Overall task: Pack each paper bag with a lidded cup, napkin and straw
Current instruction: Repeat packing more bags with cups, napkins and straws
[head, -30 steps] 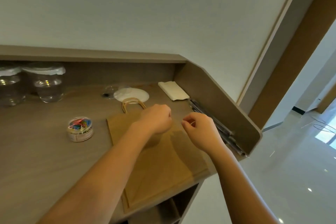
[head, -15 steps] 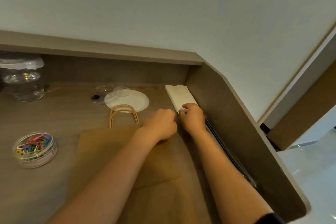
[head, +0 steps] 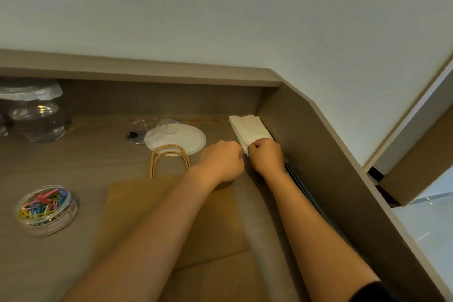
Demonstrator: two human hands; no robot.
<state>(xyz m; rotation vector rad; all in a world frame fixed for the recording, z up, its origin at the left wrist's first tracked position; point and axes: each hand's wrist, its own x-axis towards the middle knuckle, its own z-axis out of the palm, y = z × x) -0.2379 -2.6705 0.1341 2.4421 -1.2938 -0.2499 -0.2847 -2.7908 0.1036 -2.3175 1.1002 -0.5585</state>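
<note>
- Over at the back right corner of the surface [head: 73, 159], the napkin stack [head: 247, 130] sits against the side wall; right hand [head: 266, 157] has its fingers [head: 257, 146] curled onto the near end, pinching it.
- Left hand [head: 220, 162] is just beside it, curled into a fist; can't tell if it's holding anything.
- Paper bag [head: 152, 203] lies flat under both forearms, handles [head: 169, 157] pointing at a white lid [head: 181, 140].
- Tub of coloured paper clips [head: 46, 209] at left has a label, but it's too blurry to read.
- Clear cups [head: 36, 115] at far left.
</note>
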